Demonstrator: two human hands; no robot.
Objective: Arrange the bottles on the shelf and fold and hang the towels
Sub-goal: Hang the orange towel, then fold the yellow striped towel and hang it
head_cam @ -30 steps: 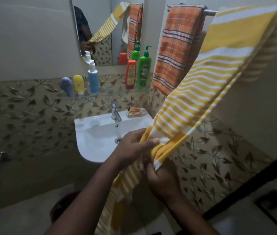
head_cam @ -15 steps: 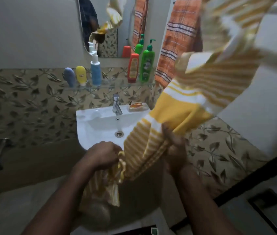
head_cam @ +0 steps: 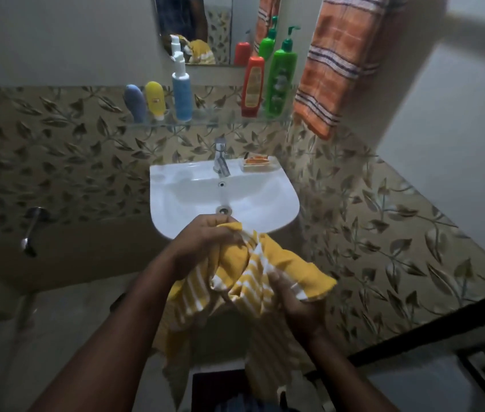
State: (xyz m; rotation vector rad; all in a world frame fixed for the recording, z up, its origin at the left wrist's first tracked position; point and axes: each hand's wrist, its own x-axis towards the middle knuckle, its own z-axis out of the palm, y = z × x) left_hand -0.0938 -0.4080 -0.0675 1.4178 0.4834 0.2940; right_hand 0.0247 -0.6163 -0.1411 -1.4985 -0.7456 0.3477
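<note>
- Yellow-and-white striped towel [head_cam: 253, 281], head view: bunched between both hands, in front of and just below the front rim of the white sink [head_cam: 176, 209]. Loose ends hang down below the hands.
- Left hand [head_cam: 202, 245]: fingers curled round the upper bunch of the striped towel, gripping it. The knuckles overlap the sink's front edge in this view.
- Right hand [head_cam: 294, 301]: lower and to the right of the left hand. The thumb lies over a fold of the striped towel and pinches it against the palm side; the remaining fingers are hidden under the cloth.
- Orange checked towel [head_cam: 339, 63]: hangs at upper right. Its lower corner is just beside the right end of the glass shelf [head_cam: 205, 121].
- Glass shelf, left group, all upright: blue-grey tube [head_cam: 135, 102], yellow tube [head_cam: 155, 98] and blue spray bottle [head_cam: 182, 93], standing close together.
- Glass shelf, right group, all upright: red-orange bottle [head_cam: 253, 84] and green pump bottle [head_cam: 281, 78], just beside each other and well apart from the left group.
- Mirror [head_cam: 220, 25]: mounted above the shelf. It reflects the bottles and part of the striped towel.
- Sink deck: chrome tap [head_cam: 221, 157] at centre, soap dish [head_cam: 255, 162] just to its right.
</note>
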